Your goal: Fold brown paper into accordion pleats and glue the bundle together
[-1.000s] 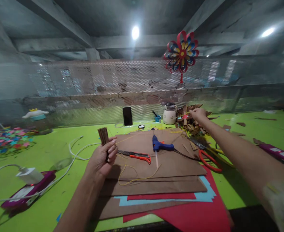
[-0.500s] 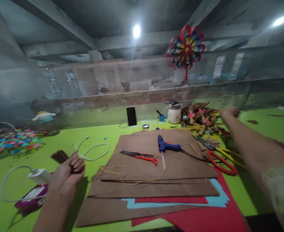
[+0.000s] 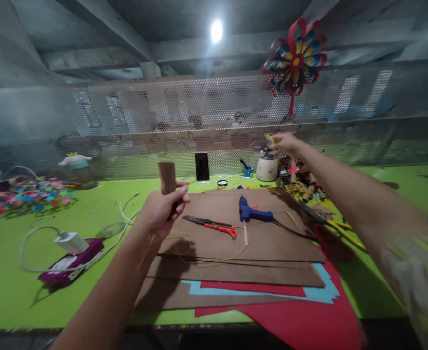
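My left hand [image 3: 166,209] is closed around a bundle of brown paper strips [image 3: 167,176], held upright above the left part of the brown paper sheets [image 3: 214,248]. Pinched in the fingertips of my right hand [image 3: 285,142] is a small yellow piece [image 3: 269,138], blurred, looking like string. That hand is raised over the white jar [image 3: 266,167] and the pile of brown paper pieces. On the sheets lie a red-handled utility knife [image 3: 214,225], a blue glue gun [image 3: 254,214] and a loose yellow string [image 3: 214,260].
Yellow-handled scissors [image 3: 327,223] lie at the right, below my right forearm. A purple power strip [image 3: 70,265] with a white charger and cable sits left. Colourful paper stars [image 3: 35,197] are heaped far left. A phone [image 3: 201,166] leans against the mesh. Red paper [image 3: 301,325] overhangs the front edge.
My left hand has moved right and up with the brown bundle, now over the sheets. My right hand has come left from beyond the brown pile to above the jar, now with the yellow piece.
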The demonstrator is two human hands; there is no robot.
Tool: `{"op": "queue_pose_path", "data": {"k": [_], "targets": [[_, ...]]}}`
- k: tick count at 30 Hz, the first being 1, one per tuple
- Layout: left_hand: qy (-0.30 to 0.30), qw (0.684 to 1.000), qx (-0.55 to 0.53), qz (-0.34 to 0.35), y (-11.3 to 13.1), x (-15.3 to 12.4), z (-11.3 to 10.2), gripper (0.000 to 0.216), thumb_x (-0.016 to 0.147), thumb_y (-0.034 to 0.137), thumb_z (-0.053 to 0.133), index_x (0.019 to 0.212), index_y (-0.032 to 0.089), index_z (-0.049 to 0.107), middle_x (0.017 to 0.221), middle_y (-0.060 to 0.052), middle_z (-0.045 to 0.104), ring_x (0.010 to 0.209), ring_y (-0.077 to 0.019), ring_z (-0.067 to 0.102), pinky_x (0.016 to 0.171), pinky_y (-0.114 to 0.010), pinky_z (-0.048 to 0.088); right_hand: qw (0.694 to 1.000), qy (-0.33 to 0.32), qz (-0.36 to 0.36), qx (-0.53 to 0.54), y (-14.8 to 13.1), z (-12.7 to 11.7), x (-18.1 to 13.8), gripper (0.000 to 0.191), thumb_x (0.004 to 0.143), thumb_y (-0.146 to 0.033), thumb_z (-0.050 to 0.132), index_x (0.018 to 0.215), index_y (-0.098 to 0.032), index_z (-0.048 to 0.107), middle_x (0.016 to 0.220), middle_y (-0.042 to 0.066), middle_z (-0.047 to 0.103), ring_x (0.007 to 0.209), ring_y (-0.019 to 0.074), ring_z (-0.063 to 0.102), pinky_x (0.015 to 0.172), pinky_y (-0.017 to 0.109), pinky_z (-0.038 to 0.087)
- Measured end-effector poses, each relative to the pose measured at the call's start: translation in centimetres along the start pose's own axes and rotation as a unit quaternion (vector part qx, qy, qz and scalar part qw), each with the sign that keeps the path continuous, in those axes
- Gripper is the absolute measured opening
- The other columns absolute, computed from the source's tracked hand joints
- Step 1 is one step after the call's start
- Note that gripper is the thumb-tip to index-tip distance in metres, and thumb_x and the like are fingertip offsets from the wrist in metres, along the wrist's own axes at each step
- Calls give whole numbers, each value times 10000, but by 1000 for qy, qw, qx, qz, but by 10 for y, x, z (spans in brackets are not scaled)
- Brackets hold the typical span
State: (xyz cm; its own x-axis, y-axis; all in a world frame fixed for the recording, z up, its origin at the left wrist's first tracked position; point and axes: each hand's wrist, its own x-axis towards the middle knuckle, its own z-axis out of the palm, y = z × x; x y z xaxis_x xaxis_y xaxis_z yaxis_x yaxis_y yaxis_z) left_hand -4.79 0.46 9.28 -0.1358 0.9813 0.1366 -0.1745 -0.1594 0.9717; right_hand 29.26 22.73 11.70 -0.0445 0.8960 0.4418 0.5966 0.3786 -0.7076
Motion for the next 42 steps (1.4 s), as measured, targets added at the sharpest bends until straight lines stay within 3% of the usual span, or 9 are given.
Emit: {"op": "queue_pose_path", "data": {"k": [6, 8, 11, 14, 20, 30, 34, 39, 42], "targets": [[-137, 987, 87, -9, 15, 0, 33, 301, 680, 172, 652, 957, 115, 550, 673, -68, 650, 377, -38, 404, 325, -142, 178, 994, -101, 42, -17, -24, 32, -24, 180, 620, -203, 741, 531, -109, 615, 492, 45, 582, 618, 183, 591, 561, 250, 428], [-160, 983, 86, -6, 16, 2, 43, 278, 682, 156, 646, 941, 112, 556, 682, -75, 655, 380, -41, 416, 329, -148, 174, 990, -137, 19, 14, -41, 40, -49, 171, 645, -246, 718, 581, -107, 644, 521, 54, 606, 606, 166, 589, 555, 243, 431], [-170, 983, 76, -1, 14, 2, 56, 249, 679, 139, 645, 912, 106, 565, 673, -77, 652, 381, -47, 439, 331, -155, 167, 973, -200, -43, 107, -74, 49, -95, 275, 778, -357, 582, 971, -173, 649, 866, 59, 673, 764, 129, 604, 667, 234, 463], [-167, 984, 63, 3, 10, 1, 64, 240, 673, 143, 654, 894, 107, 570, 639, -63, 633, 395, -58, 469, 331, -155, 167, 858, -378, -86, 338, -98, 56, -140, 378, 768, -361, 599, 1086, -158, 593, 953, 85, 638, 845, 149, 584, 738, 290, 463], [-201, 979, -6, -45, 6, -11, 56, 271, 667, 105, 642, 923, 112, 554, 666, -43, 613, 396, -35, 427, 319, -138, 160, 864, -348, -33, 362, -87, 38, -172, 253, 742, -346, 644, 774, -96, 646, 454, -73, 367, 430, 41, 305, 447, 208, 286], [-214, 976, -3, -35, 1, -37, 38, 230, 667, 122, 644, 886, 107, 575, 558, 10, 558, 320, 0, 317, 312, -128, 157, 906, -314, 22, 285, -28, -41, -200, 296, 739, -388, 638, 773, -95, 616, 431, -90, 318, 403, 32, 231, 424, 207, 163], [-205, 974, 84, -47, -14, -41, 30, 256, 650, 137, 667, 886, 94, 579, 620, -71, 644, 372, -71, 503, 307, -132, 177, 919, -302, 26, 251, -34, -49, -223, 316, 744, -408, 619, 788, -95, 624, 428, -75, 367, 396, 38, 270, 419, 209, 176], [-69, 994, 71, -36, -27, -27, 16, 229, 615, 105, 684, 791, 98, 539, 778, -175, 682, 628, -194, 666, 307, -120, 187, 922, -319, 18, 217, -53, -45, -238, 311, 729, -420, 630, 711, -109, 627, 429, -53, 431, 382, 42, 319, 403, 209, 191], [-119, 991, 12, -64, -33, -27, 38, 174, 646, 97, 649, 765, 109, 523, 848, -193, 673, 731, -225, 671, 312, -127, 183, 912, -340, 10, 228, -66, -31, -237, 309, 726, -427, 627, 682, -121, 622, 420, -57, 421, 377, 42, 312, 396, 208, 182]]}}
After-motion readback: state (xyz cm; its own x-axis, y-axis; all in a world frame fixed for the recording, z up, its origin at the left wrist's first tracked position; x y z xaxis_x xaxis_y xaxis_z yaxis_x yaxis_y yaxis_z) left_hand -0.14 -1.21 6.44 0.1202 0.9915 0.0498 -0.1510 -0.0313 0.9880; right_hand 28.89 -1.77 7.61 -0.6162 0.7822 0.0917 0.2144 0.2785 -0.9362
